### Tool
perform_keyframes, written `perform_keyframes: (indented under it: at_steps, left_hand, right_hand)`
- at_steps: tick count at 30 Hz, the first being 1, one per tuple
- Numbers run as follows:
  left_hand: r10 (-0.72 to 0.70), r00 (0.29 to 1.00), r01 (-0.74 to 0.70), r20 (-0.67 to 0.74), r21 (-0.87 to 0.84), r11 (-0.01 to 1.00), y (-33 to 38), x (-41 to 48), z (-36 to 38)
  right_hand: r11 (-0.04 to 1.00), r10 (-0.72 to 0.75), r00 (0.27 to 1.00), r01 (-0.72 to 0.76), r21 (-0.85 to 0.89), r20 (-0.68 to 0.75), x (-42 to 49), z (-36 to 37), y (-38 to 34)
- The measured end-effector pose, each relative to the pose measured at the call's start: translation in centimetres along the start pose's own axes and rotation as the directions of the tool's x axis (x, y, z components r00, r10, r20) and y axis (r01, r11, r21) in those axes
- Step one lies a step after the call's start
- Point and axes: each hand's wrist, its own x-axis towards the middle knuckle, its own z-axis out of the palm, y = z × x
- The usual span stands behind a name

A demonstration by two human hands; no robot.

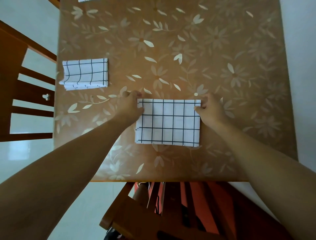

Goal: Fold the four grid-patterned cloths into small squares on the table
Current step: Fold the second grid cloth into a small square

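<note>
A half-folded cloth (168, 122) lies flat on the table (222, 51), somewhat closer to the table's near edge than to its middle. Its long sides run parallel to that edge. The left hand (131, 104) has its fingers curled at the cloth's far left corner. Whether its thumb lies over or under the fabric cannot be told. The right hand (209, 106) pinches the far right corner, thumb on top. The cloth's far edge runs straight between the two hands, and stacked layers show along its left side. Its near edge lies flat on the table, well short of the table's near edge.

A folded cloth (84, 73) sits against the table's left edge, well apart from the hands, its layers fanned slightly at one corner. A sliver of a third cloth (85, 0) shows at the table's far left, cut off by the frame. A wide stretch of flowered table top shows from the hands to the table's far and right edges. A side chair (10, 85) stands beside the table's left edge. A near chair (136, 219) stands at the near edge, between the forearms.
</note>
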Motion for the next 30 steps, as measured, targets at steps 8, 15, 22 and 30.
perform_keyframes:
  at_steps: [8, 15, 22, 30]
  left_hand:
    - [0.327, 0.916, -0.397, 0.231, 0.420, 0.816, 0.4, -1.8, 2.7]
    - [0.345, 0.858, -0.514, 0.381, 0.647, 0.564, -0.6, -1.3, 4.1]
    - [0.370, 0.836, -0.548, 0.405, 0.655, 0.520, -2.0, -0.6, 4.1]
    - [0.433, 0.852, -0.514, 0.293, 0.619, 0.594, -2.1, -0.9, 4.1]
  right_hand:
    - [0.937, -0.240, 0.971, 0.236, -0.258, 0.019, -1.5, 1.7, 1.0]
    - [0.613, -0.358, 0.889, 0.454, -0.647, 0.285, -1.3, 3.2, 2.3]
    - [0.481, -0.346, 0.899, 0.415, -0.773, 0.267, -1.7, 4.3, 4.3]
    - [0.474, -0.435, 0.867, 0.448, -0.758, 0.241, -1.8, 4.8, 3.1]
